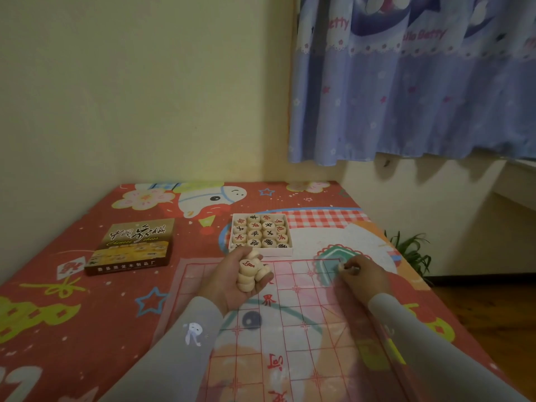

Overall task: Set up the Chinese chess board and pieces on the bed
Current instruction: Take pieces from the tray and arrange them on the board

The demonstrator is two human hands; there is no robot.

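A thin see-through chess board sheet [293,323] with red grid lines lies on the bed. My left hand [232,281] is cupped palm up over its far left part, holding several round wooden pieces [250,271]. My right hand [364,275] pinches one wooden piece [342,266] down at the board's far right corner. Just beyond the board sits a white tray [261,252] with several more pieces [261,231] marked in red and black.
The box lid [133,246] printed with chess pieces lies on the red cartoon bedsheet [72,314] to the left. Walls close the bed at the back and left. A blue curtain [406,82] hangs at the upper right, a green plant [412,250] past the bed's right edge.
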